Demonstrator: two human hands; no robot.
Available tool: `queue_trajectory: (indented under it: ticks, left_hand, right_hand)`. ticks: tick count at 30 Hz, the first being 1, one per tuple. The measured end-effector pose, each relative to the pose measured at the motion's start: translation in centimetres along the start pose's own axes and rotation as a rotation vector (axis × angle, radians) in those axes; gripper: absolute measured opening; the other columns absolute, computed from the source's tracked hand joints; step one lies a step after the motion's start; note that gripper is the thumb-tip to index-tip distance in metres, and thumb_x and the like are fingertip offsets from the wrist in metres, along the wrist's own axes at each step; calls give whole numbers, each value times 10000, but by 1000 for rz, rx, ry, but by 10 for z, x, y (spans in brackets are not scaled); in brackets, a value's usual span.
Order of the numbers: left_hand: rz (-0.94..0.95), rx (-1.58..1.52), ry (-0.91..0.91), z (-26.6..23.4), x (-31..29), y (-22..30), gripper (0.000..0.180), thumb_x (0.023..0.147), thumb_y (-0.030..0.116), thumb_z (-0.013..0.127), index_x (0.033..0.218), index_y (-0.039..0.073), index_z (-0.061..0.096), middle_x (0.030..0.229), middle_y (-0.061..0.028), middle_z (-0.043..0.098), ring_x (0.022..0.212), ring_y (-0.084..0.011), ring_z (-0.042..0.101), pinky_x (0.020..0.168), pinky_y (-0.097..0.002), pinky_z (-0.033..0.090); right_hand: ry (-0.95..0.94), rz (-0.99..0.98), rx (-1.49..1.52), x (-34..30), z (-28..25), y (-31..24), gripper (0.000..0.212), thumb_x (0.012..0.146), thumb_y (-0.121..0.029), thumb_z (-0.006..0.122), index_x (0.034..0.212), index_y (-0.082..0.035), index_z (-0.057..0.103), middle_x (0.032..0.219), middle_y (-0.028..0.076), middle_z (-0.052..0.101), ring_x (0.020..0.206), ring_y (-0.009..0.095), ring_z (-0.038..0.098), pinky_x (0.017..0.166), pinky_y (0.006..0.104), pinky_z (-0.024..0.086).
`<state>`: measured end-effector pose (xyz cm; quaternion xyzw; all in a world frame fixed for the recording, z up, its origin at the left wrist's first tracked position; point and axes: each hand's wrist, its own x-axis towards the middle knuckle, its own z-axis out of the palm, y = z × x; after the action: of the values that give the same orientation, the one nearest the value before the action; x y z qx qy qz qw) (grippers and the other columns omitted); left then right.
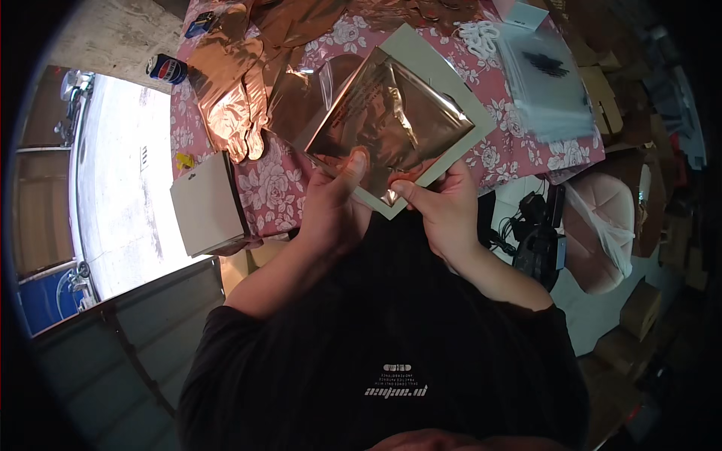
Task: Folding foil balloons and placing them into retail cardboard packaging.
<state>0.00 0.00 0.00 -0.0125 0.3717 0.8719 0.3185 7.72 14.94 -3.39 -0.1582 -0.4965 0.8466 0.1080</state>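
Both my hands hold a shiny copper-coloured foil packet (391,113), tilted cornerwise over the near edge of the table. A pale flat card (421,56) lies behind it and sticks out past its upper right and lower edges. My left hand (337,199) grips the lower left side, its thumb pressed on the foil. Near the bottom corner, my right hand (447,210) pinches packet and card with the thumb on top. The fingers of both hands are mostly hidden underneath. Glove-shaped copper foil pieces (237,113) lie to the left on the table.
A pink flowered cloth (274,184) covers the table. Clear plastic sleeves (541,94) and a white coiled strip (477,37) lie at right, a blue can (167,70) at far left. Pale cards (207,207) overhang the left edge. A padded seat (599,233) stands right, beside black cables (515,225).
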Motion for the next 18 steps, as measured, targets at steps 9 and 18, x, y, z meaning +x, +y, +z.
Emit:
queue_trajectory:
  ticks: [9,18]
  left_hand:
    - [-55,-35,-57,-4,4,10,449,1144,157,580,1567,31,497,1503,-138,624,1392,-288,618,1203,-506,487]
    - [11,7,8,-1,-6,6,391,1143,132,569,1510,5,525,1452,-132,649,1366,-265,633,1182,-482,504]
  right_hand:
    - [-22,41,49,3,-6,4,246,1042,-55,755,1259,-61,639,1107,79,802,917,114,747,695,265,570]
    - [-127,99,-80,-3,-13,-12,146,1084,-60,691,1220,-26,730,1120,76,802,968,150,764,805,313,649]
